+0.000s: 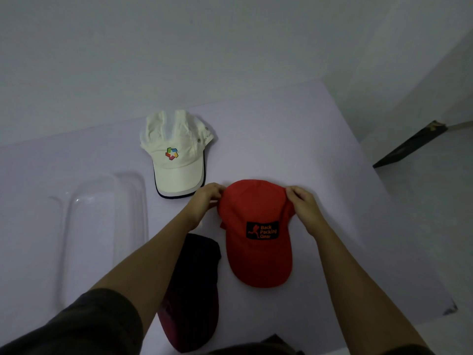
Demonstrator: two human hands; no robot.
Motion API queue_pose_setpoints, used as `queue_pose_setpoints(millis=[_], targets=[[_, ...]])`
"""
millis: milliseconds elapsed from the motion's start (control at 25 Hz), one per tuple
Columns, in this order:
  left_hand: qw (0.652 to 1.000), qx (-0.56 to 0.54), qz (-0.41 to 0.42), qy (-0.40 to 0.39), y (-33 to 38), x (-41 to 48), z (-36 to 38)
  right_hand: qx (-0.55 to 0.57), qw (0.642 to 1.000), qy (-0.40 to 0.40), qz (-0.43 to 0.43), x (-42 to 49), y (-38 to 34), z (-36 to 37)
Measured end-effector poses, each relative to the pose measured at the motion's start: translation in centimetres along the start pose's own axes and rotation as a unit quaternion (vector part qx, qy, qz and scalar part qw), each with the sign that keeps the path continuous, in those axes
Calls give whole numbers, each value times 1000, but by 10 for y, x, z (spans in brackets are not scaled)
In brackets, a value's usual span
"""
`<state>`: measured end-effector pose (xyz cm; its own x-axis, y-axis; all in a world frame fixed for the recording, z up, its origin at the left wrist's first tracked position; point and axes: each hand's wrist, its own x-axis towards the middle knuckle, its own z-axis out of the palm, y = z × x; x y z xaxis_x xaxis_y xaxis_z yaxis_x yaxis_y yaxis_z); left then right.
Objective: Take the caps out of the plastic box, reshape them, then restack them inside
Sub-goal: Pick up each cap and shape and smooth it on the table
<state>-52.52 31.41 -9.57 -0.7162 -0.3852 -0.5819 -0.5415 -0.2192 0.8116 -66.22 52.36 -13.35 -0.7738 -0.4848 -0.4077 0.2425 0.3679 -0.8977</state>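
pale lilac bench (pixel 332 149) carried everything. clear plastic box (pixel 89 201) sat at its left side. red cap (pixel 256 213) lay flat right of centre, brim toward the person, with a black patch (pixel 262 230) lettered in orange on the front. dark cap (pixel 194 278) with a maroon brim lay just beside it on the left, partly hidden under the left forearm. white cap (pixel 176 155) with a multicolour logo rested farther back, its dark-edged brim near the left grip. all three caps were on the bench, outside the box. left grip (pixel 204 201), a bare hand, pinched the red cap's crown at its far left edge; right grip (pixel 304 203) pinched the far right edge, fingers curled on the fabric.
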Motion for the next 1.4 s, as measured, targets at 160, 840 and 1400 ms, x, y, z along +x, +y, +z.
queue_pose_setpoints(millis=[160, 840, 1400], targets=[[985, 153, -74, 0, 1, -1, -14, 2, 1000, -30, -2, -2, -8, -3], [962, 191, -178, 84, 8, -5, 4, 21, 997, 67, -17, -2, -5, 31], [988, 154, -1, -11, 6, -9, -11, 3, 994, 89, -56, -1, -3, 27]])
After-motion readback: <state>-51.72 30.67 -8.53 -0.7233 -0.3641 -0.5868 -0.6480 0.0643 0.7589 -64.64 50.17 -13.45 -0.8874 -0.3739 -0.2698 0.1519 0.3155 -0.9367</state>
